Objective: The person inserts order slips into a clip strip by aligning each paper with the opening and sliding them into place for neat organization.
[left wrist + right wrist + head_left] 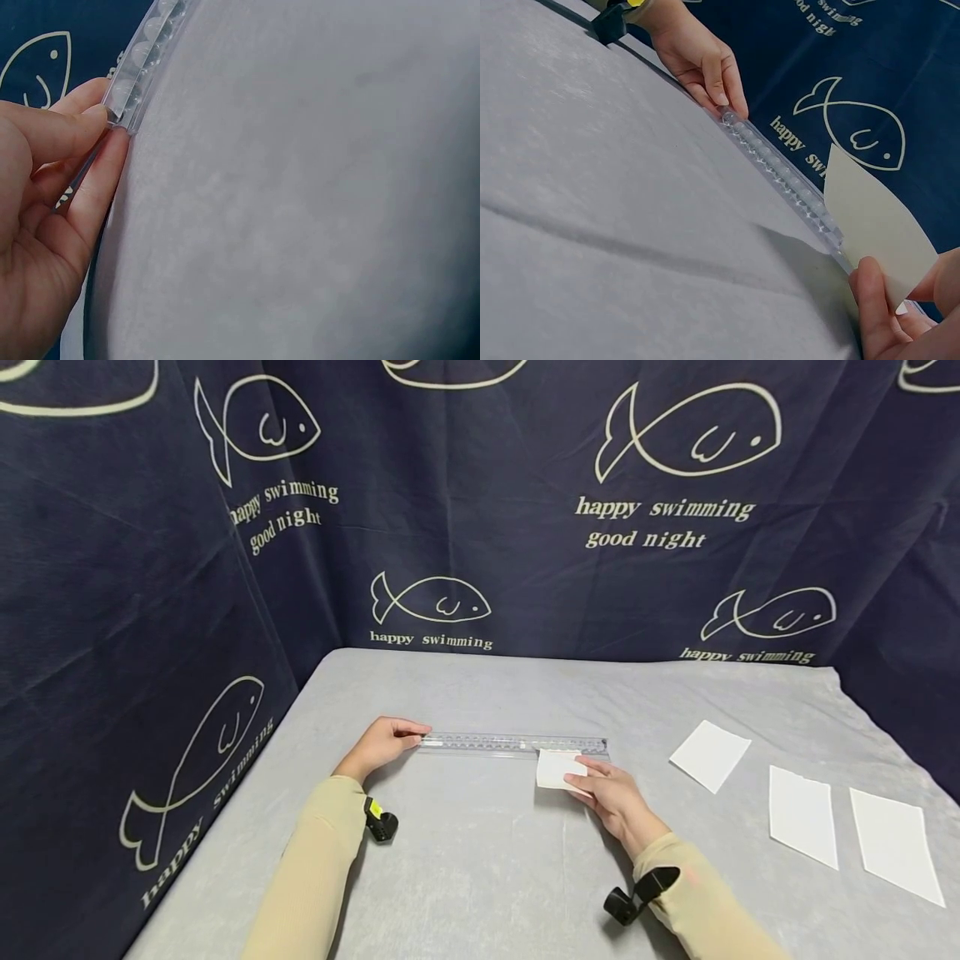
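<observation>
A long clear plastic strip with a row of round bubbles (480,743) lies crosswise over the grey table. My left hand (378,750) pinches its left end between thumb and fingers; the left wrist view shows the grip close up on the strip's tip (133,86). In my right hand (618,802) is a small white paper piece (553,770), pinched between thumb and fingers. This paper overlaps the strip near its right end in the head view. Seen from the right wrist, the paper (874,221) stands raised and slightly curved beside the strip (780,176).
Three white paper sheets lie on the right of the table: a squarish one (711,756), a longer one (802,817) and another at the far right (896,845). A dark blue curtain (525,593) with fish drawings hangs behind the grey tabletop (465,877).
</observation>
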Demonstrator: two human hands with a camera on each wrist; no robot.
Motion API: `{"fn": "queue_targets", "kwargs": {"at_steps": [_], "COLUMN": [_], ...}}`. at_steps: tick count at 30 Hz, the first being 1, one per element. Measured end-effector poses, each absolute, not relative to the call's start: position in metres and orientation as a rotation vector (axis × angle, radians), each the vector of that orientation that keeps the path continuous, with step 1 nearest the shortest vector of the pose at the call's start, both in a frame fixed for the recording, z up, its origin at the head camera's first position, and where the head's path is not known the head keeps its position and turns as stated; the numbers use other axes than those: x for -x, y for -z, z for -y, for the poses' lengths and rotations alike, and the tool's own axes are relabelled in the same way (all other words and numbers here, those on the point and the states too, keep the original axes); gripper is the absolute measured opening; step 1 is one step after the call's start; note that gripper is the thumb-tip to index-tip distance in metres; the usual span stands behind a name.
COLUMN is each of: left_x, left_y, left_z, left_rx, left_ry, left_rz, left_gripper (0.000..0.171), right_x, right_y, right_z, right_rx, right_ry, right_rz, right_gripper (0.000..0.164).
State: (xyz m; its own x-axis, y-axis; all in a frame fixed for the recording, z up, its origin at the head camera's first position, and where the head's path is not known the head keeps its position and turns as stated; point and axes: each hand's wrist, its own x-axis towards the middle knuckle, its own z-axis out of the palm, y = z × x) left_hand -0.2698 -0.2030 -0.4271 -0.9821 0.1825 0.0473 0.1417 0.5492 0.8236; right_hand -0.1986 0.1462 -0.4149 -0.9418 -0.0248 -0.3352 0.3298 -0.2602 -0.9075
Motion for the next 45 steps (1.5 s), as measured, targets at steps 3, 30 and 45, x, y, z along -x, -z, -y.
{"fn": "queue_targets", "kwargs": {"at_steps": [3,30,45], "left_x": [0.270,0.269,0.270], "left_y": [0.429,0.426,0.427], "left_z": [0.202,0.201,0.201], "left_rx": [-0.295,-0.278,-0.244], "left_ry": [-1.444,-1.438,-1.434], "left_rz": [-2.727,-2.727,-2.718], "left_gripper": [0.022,0.022,0.022], "right_x": [0.198,0.196,0.196], "right_y": [0.416,0.416,0.416], "right_z": [-0.149,-0.171,-0.180], "right_rx": [-0.363,-0.360,-0.371], "right_ry": [2.306,2.304,2.321], "right_rz": [-1.753,-1.757,-1.726], "right_gripper": [0.061,0.065,0.069]}}
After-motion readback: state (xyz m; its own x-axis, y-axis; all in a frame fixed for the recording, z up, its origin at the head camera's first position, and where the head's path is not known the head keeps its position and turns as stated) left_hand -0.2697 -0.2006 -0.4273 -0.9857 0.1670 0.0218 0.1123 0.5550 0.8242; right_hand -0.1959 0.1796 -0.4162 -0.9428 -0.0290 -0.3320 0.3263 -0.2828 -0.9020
